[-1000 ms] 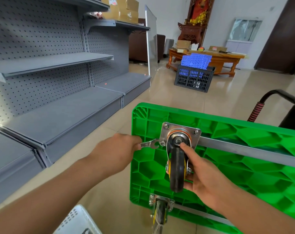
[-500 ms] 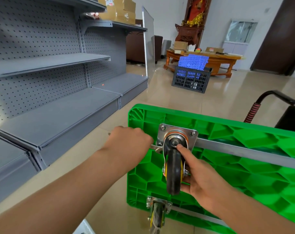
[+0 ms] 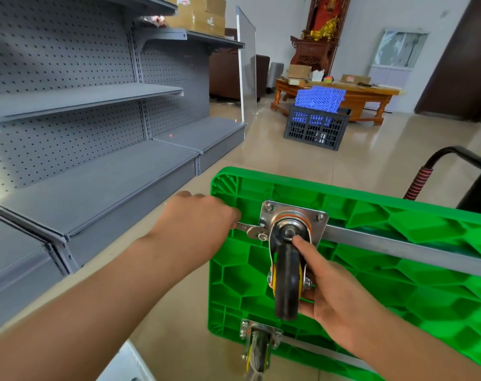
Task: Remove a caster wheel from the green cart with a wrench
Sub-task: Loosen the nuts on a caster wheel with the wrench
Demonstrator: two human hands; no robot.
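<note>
Head view: green cart (image 3: 398, 259) stands on its side on the floor. Left hand (image 3: 198, 226) grasps the wrench (image 3: 249, 229), seated on a mounting-plate bolt. Right hand (image 3: 335, 295) grips the caster wheel (image 3: 287, 281), thumb on its swivel.

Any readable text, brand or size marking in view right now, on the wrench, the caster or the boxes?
None is legible.
Wrench: no readable size mark.
Caster wheel and its mounting plate: no visible marking.
Cardboard boxes on the shelf: printing too blurred.
Box on the wooden table: red label too small.
</note>
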